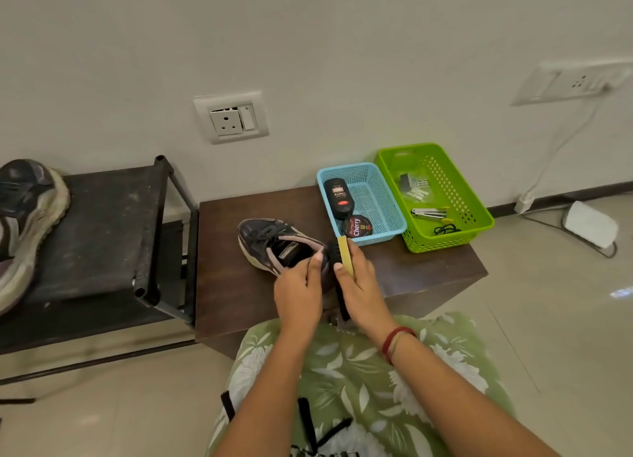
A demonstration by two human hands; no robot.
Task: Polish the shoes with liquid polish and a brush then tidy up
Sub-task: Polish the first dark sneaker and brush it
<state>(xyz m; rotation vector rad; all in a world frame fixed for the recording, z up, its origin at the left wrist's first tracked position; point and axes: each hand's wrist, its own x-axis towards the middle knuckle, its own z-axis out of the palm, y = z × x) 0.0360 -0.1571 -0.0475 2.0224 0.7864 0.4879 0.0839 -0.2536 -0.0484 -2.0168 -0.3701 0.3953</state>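
Your left hand (297,287) gripped the heel of the dark shoe (270,239) on the tabletop (421,271). Your right hand (359,282) clasped the brush (345,256), bristles against that heel, while the polish bottle (337,198) lay in the blue basket (375,196) nearby.

- A green basket (445,244) on the desk's (428,271) far right corner holds a metal clipper (428,213).
- A black rack (102,230) stands just left of the desk.
- A wall socket (231,117) sits above.
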